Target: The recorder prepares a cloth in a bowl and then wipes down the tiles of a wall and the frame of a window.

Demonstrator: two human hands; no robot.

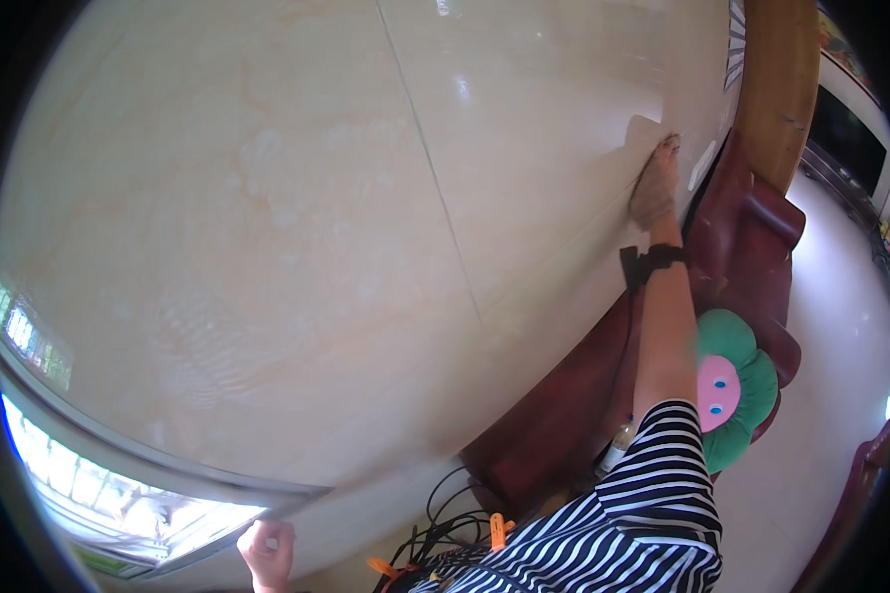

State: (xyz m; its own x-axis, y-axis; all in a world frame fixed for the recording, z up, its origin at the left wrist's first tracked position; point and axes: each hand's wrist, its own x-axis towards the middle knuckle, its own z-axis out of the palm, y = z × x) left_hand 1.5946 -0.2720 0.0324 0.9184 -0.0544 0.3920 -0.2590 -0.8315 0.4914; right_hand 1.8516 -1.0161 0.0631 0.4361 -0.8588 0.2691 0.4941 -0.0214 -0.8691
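My right hand (pixel 656 181), at the upper right, lies along a glossy, beige marbled surface (pixel 304 222). Its fingers look close together; what is under them is hidden. A black strap with a small device (pixel 645 263) and a cable circles that wrist, below a black-and-white striped sleeve (pixel 667 452). At the bottom left, my left hand (pixel 267 546) is curled beside the window frame (pixel 297 497), thumb and fingers drawn into a ring with nothing visible between them. Near my body, orange clips (pixel 498 532) and black cables (pixel 445 528) show.
A dark red sofa (pixel 541 400) runs under my right arm, bearing a green-and-pink plush cushion (pixel 764 385) and a bottle (pixel 617 449). Farther right are a wooden panel (pixel 775 81), a television (pixel 849 137) and pale floor (pixel 834 296). A bright window (pixel 126 511) is at lower left.
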